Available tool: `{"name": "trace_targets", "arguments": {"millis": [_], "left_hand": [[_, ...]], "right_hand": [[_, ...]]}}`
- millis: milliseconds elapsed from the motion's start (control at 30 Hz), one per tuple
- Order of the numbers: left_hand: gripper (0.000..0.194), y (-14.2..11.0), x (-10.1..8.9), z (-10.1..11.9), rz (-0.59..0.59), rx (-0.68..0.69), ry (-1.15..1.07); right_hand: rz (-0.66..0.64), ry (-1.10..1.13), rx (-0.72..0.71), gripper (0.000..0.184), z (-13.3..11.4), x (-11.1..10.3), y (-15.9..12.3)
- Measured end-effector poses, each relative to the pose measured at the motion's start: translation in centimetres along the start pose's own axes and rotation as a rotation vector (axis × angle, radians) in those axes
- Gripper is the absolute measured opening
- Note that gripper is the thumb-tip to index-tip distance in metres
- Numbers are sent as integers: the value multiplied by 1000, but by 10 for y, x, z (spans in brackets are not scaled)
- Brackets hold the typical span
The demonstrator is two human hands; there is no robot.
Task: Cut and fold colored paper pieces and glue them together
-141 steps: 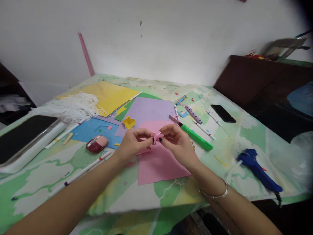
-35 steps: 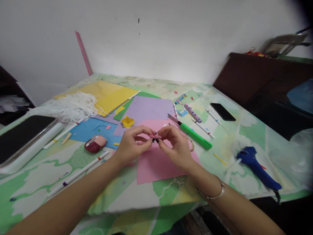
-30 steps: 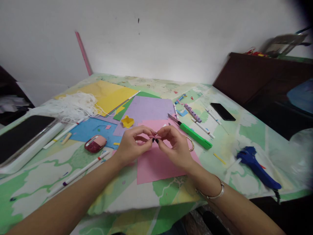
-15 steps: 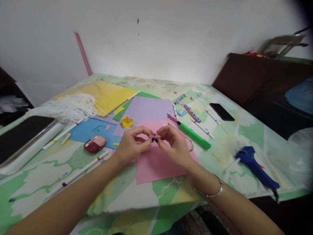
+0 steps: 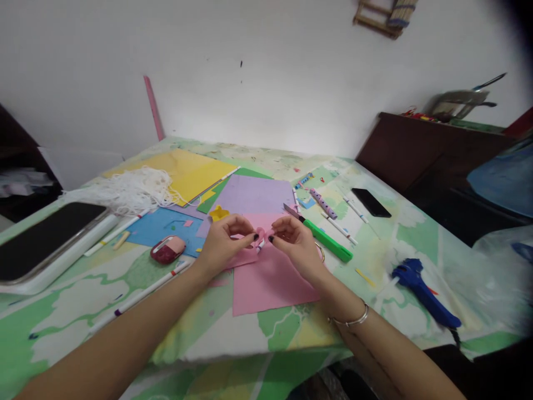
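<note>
Above a pink craft sheet [image 5: 270,289], my left hand [image 5: 225,244] and my right hand [image 5: 296,244] face each other. Each pinches one side of a small, curled pink craft piece [image 5: 261,233] between thumb and fingertips. A white pen with a dark band [image 5: 260,245] shows just below the piece; whether it is touched I cannot tell. Beside my right hand lie a green box cutter [image 5: 327,240], its blade out, and a gold scissor handle [image 5: 320,251] partly covered by that hand. A yellow star-shaped piece [image 5: 218,213] sits just behind my left hand.
To the right lie a blue glue gun [image 5: 425,291] and a black phone [image 5: 370,202]. White yarn [image 5: 141,189], a maroon-and-pink case [image 5: 167,250] and a dark-screened device [image 5: 50,239] are on the left. Purple [image 5: 254,191], yellow [image 5: 200,166] and blue sheets [image 5: 145,230] spread behind.
My fingertips have moved slightly apart, and more of the pink piece shows between them. The banded pen under it has come into sight. The camera view has tilted up a little.
</note>
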State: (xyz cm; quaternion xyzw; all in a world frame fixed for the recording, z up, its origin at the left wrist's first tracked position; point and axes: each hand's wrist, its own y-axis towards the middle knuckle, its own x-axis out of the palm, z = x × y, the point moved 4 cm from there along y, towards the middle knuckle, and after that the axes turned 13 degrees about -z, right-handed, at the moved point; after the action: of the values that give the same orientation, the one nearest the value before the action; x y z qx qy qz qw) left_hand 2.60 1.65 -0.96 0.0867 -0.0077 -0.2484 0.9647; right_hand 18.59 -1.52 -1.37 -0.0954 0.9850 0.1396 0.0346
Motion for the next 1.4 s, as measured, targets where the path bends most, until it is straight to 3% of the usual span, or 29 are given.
{"name": "trace_targets", "arguments": {"millis": [100,167,233,300,367,467,533,600,700,833,967,1100,1233,1400], "left_hand": [[26,0,-2,-2,19,-20,-34],[26,1,-4,-4,29,-40,-43],[24,1,-7,-6,45,-58,-61],[22,2,-8,-7,57,-70,-87],[22,3,-9,-8,60,-71,-109],[23,3,-11,-7,78,-70,-131],[23,3,-12,-7,95,-75,-146],[22,2,-12,-7,111,-79,-148],[20,2,-11,-4,123,-69,-142],[20,2,-7,-1,143,-70,-155],[21,2,-8,-4,156,-95,-192],[20,3,-12,-7,135,-71,-234],[20,4,-8,0,139,-34,-240],[21,9,4,14,154,39,-274]], "right_hand": [[55,30,-38,19,-4,-9,3],[171,-20,-62,17,-13,-27,4],[334,-219,-40,16,-25,-57,6],[491,-602,86,21,-39,-93,9],[562,-751,166,23,-46,-129,14],[558,-905,369,17,-38,-169,27],[482,-960,517,15,-21,-183,36],[402,-989,635,26,-2,-188,43],[324,-1016,730,33,18,-189,48],[271,-1035,780,33,27,-189,48],[282,-1026,758,32,22,-187,44],[385,-1005,628,26,4,-176,39],[441,-940,377,15,-16,-138,38],[374,-753,72,22,-26,-60,37]]}}
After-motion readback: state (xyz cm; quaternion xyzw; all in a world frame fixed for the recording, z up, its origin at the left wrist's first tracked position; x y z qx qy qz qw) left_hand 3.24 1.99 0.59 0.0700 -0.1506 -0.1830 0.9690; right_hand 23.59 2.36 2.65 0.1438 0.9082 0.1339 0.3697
